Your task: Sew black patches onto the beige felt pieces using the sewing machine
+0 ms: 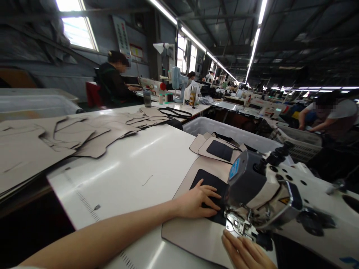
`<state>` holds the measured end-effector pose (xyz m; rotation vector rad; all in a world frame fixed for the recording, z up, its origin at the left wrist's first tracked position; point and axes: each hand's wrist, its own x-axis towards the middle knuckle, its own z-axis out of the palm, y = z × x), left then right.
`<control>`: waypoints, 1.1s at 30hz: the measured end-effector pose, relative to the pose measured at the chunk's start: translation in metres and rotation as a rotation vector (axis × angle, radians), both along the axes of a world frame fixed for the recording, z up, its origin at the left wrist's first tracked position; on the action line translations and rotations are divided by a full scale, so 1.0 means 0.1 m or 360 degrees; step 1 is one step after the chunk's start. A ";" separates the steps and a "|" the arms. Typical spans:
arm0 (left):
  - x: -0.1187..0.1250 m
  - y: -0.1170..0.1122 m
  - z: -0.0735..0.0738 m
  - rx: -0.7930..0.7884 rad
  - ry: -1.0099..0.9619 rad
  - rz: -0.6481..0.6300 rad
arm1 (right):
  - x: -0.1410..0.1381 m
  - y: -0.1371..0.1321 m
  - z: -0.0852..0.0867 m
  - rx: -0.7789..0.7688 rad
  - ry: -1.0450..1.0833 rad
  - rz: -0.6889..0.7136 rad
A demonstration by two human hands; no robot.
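A beige fabric panel (193,237) with dark edging lies on the white table, partly under the head of a sewing machine (252,186). On the panel is a black patch (206,175). My left hand (199,201) rests on this patch with its fingers spread, just left of the needle area. Nearer to me, my right hand (244,252) lies flat on the beige panel, its fingers stretched out beside the metal presser foot (235,223). The lower part of that hand is cut off by the frame. The machine hides the panel's right side.
Beige cut pieces (92,138) are spread along the left. Behind the machine, a white plastic bin (232,129) stands near more patched panels (207,145). A loose thread (147,180) lies on the white tabletop (157,157). Co-workers sit at far left and right.
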<state>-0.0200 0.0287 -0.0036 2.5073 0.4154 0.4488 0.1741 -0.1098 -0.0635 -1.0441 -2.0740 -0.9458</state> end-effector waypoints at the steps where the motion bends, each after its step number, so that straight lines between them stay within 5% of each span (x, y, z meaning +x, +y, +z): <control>1: 0.00 -0.01 -0.01 0.0025 -0.0003 0.0002 | 0.00 0.00 -0.02 -0.0014 0.0008 -0.0022; 7: 0.03 -0.03 -0.05 0.0090 0.0007 0.0014 | -0.01 -0.05 -0.06 -0.0063 0.0110 -0.0048; 14: 0.07 0.04 0.04 0.0137 -0.0044 0.0032 | 0.06 -0.09 0.09 -0.0492 0.0089 -0.0150; 20: -0.06 -0.42 0.01 0.0231 -0.0062 -0.0191 | 0.21 -0.05 0.11 -0.0489 -0.0214 -0.0089; 25: -0.07 -0.73 -0.11 0.0564 0.0107 -0.0118 | 0.32 -0.08 0.10 -0.0558 -0.0169 -0.0023; 33: -0.04 -0.50 -0.11 0.0582 0.0006 -0.0322 | 0.26 -0.08 0.11 -0.0535 -0.0093 -0.0049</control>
